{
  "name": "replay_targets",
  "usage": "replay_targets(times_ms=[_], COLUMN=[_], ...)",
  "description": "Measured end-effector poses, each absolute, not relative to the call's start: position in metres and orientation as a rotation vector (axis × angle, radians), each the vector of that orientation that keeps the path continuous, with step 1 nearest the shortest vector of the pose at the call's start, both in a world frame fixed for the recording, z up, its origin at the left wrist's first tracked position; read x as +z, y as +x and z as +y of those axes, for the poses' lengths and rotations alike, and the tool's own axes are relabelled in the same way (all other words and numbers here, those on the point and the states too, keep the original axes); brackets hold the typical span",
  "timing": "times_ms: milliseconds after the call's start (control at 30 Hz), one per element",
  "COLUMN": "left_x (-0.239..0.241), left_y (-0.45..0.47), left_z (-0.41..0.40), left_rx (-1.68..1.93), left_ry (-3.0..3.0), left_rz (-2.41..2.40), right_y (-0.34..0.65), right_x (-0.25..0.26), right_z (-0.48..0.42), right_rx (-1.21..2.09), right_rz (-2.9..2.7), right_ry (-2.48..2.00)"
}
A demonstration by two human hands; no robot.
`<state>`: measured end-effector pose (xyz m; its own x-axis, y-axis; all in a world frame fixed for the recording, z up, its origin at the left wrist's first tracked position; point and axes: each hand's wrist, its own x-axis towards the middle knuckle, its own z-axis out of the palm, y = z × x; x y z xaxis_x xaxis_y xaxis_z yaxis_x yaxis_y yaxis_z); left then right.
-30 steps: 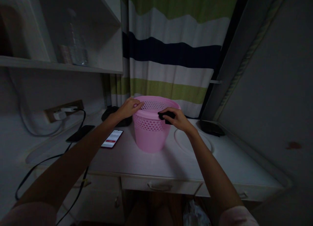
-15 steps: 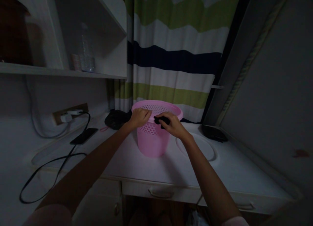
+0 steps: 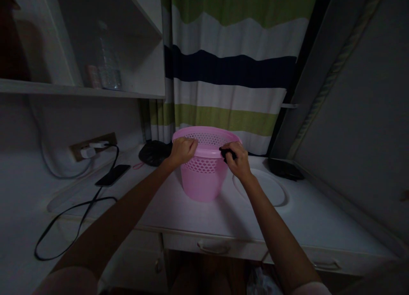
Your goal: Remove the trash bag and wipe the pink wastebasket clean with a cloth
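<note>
A pink plastic basket (image 3: 204, 182) with a band of holes below its rim stands upright on the white desk. My left hand (image 3: 184, 150) is closed around the left front of the rim. At the right front of the rim, my right hand (image 3: 238, 158) pinches a small black cloth-like item (image 3: 228, 152), pressed against the rim. The fingers partly cover this item, and its exact kind is unclear in the dim light.
A black plastic bag (image 3: 155, 153) lies behind left, near a phone (image 3: 113, 175) and a looping black cable (image 3: 76, 204). On the right are a round white lid-like disc (image 3: 266, 188) and a flat black item (image 3: 284, 169). A shelf (image 3: 134, 93) overhangs the left; a striped curtain (image 3: 223, 95) hangs behind.
My right hand has slid to the right along the basket's rim with the black item. My left hand stays on the rim. The view has shifted slightly.
</note>
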<state>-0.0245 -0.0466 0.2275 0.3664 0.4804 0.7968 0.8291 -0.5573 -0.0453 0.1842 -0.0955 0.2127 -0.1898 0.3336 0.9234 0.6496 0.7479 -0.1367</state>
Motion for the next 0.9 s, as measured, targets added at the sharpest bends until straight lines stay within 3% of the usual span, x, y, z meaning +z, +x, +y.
replay_targets(times_ms=[167, 533, 900], left_x=[0.228, 0.227, 0.226], left_y=[-0.024, -0.023, -0.026], left_z=[-0.048, -0.045, -0.042], left_rx=[-1.022, -1.001, -1.061], left_ry=[-2.179, -2.2, -2.23], left_rz=[-1.185, -1.187, -1.117], right_y=[0.16, 0.108, 0.165], right_x=[0.205, 0.223, 0.223], right_z=[-0.094, -0.103, -0.101], right_rx=[-0.504, -0.516, -0.309], right_rz=[-1.724, -1.793, -1.942], right_ry=[-0.84, -1.104, -0.809])
